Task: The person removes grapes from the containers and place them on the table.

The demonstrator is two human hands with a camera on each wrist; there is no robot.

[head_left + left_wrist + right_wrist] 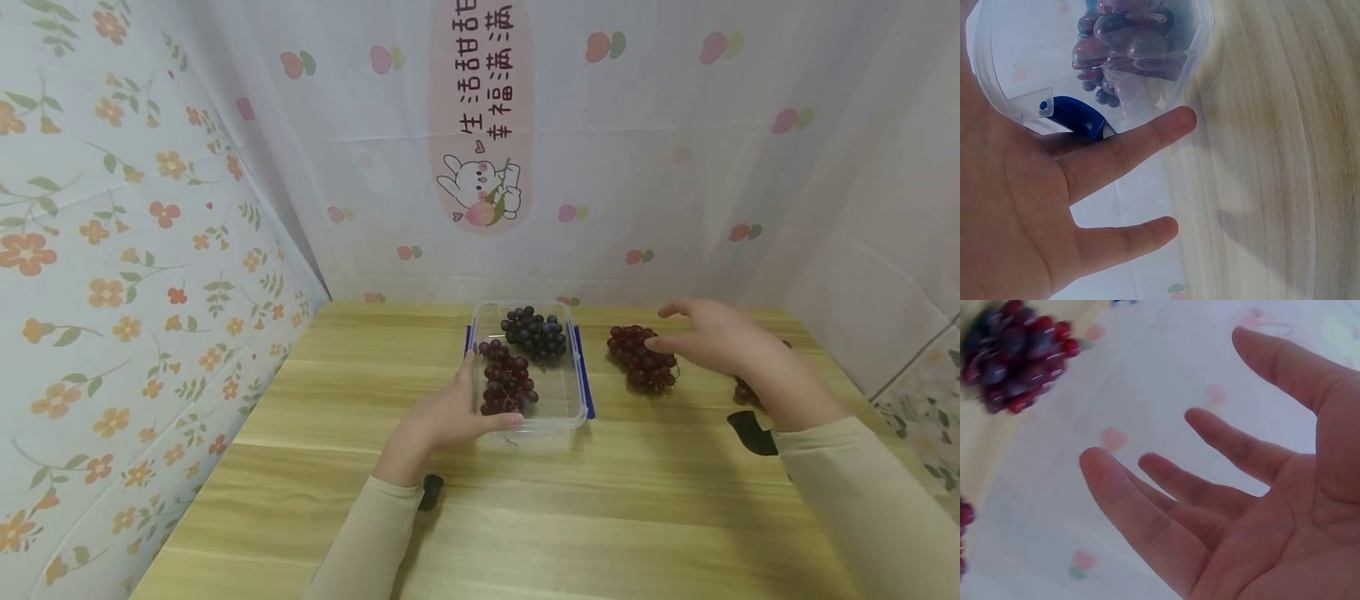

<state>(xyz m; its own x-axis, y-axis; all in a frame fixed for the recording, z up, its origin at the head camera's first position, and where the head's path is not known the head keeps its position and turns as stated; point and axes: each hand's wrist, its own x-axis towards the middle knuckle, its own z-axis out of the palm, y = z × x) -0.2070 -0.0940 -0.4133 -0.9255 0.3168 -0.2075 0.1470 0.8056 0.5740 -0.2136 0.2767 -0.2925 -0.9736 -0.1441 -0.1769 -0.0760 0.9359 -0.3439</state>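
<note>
A clear plastic container (pixel 558 390) with blue side latches (pixel 585 387) holds a bunch of dark grapes (pixel 534 336) at the back and a bunch of red grapes (pixel 506 379) at the front left. My left hand (pixel 444 414) rests at its front left corner, thumb along the front rim; in the left wrist view its visible fingers (pixel 1125 150) are straight and spread beside a latch. Over the table to the right, my right hand (pixel 712 337) hovers above another red grape bunch (pixel 637 362), fingers parted and nothing in them, as the right wrist view confirms.
One more red grape bunch (pixel 745 392) lies farther right, partly hidden by the right forearm. Everything stands on a wood-grain table (pixel 570 517). Patterned white curtains (pixel 675 167) hang behind the table and on both sides.
</note>
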